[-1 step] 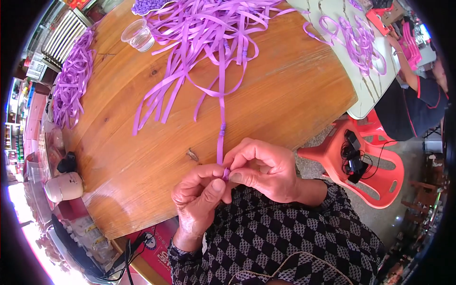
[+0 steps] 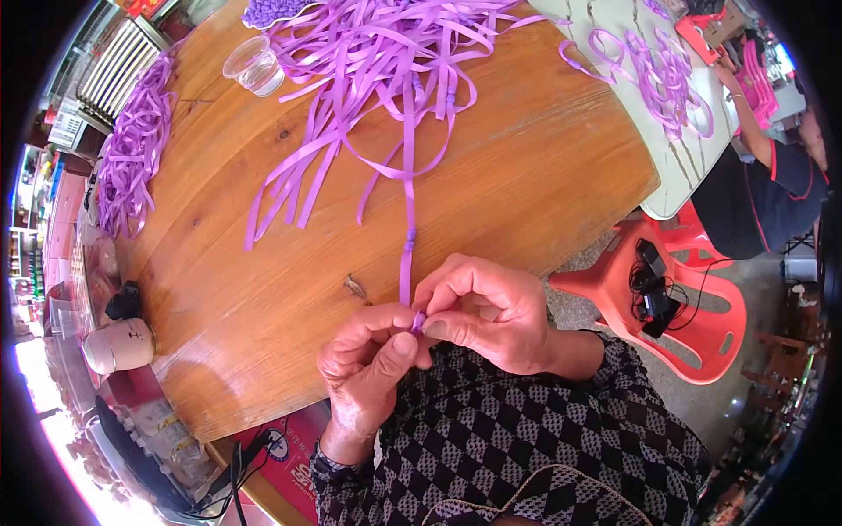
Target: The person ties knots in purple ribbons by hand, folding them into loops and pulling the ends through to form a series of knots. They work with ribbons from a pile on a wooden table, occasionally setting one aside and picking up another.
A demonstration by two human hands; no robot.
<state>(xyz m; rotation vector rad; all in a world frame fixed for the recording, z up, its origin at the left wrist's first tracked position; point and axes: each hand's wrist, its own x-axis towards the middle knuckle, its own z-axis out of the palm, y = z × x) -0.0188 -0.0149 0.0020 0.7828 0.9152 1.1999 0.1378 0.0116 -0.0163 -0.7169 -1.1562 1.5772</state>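
Note:
Between my fingertips a purple ribbon [image 2: 410,197] comes together in a small folded or knotted end, close to the table's near edge. My left hand [image 2: 367,359] pinches it from the left, thumb and forefinger closed. From the right, my right hand [image 2: 491,316] pinches the same spot with thumb and forefinger. The ribbon runs straight away from me, past a darker purple bead or band [image 2: 410,239], into a large heap of purple ribbons [image 2: 386,53] at the far side. Exactly how the end is folded is hidden by my fingers.
The wooden table [image 2: 228,289] carries a clear plastic cup [image 2: 256,68], purple beads [image 2: 274,12] and another ribbon pile [image 2: 136,149]. A pale side table [image 2: 662,188] holds looped ribbons [image 2: 662,79]; another person [image 2: 763,193] is beside it. Black adapters [image 2: 653,289] lie on a red stool [image 2: 605,272].

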